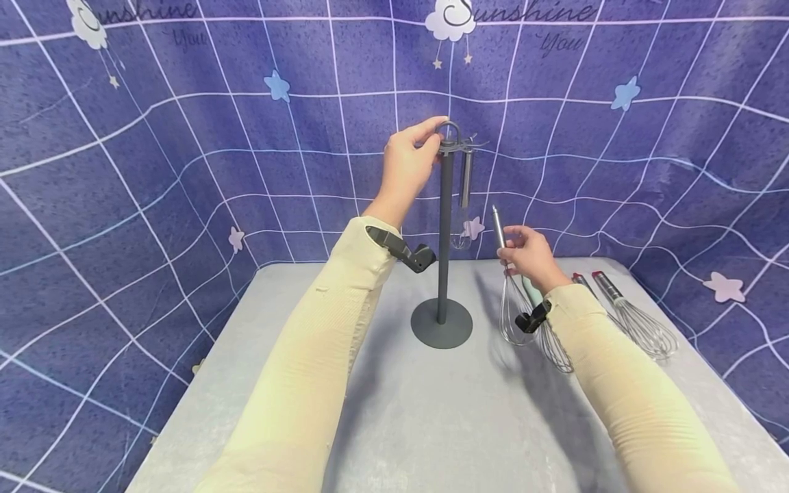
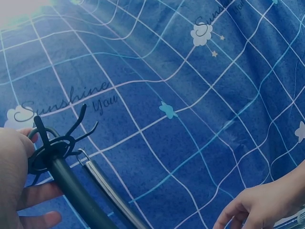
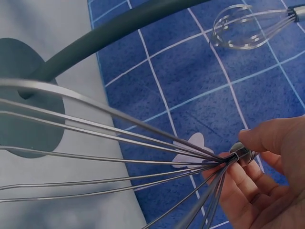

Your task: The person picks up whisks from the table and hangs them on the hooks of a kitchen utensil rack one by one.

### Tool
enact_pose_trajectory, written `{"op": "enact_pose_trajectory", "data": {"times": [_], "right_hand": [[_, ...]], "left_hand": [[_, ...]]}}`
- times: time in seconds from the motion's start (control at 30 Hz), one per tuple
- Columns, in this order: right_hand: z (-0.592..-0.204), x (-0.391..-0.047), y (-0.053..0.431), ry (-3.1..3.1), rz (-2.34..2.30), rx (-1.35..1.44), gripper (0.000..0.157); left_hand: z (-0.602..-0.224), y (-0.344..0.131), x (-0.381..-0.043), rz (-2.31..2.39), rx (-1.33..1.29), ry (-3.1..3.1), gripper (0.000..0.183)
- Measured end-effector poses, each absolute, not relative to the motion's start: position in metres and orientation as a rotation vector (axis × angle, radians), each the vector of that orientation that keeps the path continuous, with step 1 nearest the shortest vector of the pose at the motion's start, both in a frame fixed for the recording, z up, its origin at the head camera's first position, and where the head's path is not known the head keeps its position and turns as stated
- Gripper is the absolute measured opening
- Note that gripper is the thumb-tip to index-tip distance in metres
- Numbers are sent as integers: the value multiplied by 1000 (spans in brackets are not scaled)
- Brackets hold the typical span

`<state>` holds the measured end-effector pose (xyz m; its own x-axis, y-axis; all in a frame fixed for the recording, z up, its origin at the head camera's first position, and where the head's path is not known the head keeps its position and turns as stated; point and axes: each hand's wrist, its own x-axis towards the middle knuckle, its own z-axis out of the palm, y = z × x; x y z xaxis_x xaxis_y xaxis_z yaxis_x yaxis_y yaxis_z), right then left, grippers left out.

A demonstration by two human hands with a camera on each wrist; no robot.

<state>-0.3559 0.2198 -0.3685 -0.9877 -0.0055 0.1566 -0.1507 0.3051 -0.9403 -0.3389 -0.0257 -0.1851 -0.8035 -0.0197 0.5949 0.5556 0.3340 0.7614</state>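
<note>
A dark grey utensil stand (image 1: 444, 239) rises from a round base, with a ring and several hooks (image 2: 76, 121) at its top. My left hand (image 1: 409, 164) grips the stand at that top ring. From one hook hangs a small whisk (image 1: 466, 179), its metal handle up and its wire end (image 3: 243, 28) down. To the right of the stand, my right hand (image 1: 531, 257) holds a larger steel whisk (image 1: 498, 226) between thumb and fingers, near where handle meets wires (image 3: 143, 129). This whisk is tilted slightly, with its handle tip upward.
Behind my right hand, a whisk with a pale green handle (image 1: 531, 291) lies on the grey table (image 1: 431, 418). Further right lie two whisks with red-tipped handles, the outer whisk (image 1: 635, 315) near the table's right edge. A blue patterned curtain (image 1: 345, 61) surrounds the table.
</note>
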Motion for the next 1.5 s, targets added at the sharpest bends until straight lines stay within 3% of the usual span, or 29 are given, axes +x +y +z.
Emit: {"op": "enact_pose_trajectory", "data": {"times": [1.5], "right_hand": [[-350,-346,211,-2372,1767,225,58]], "left_hand": [[-186,-25,-343,-1487,-446,-2118,29]]}}
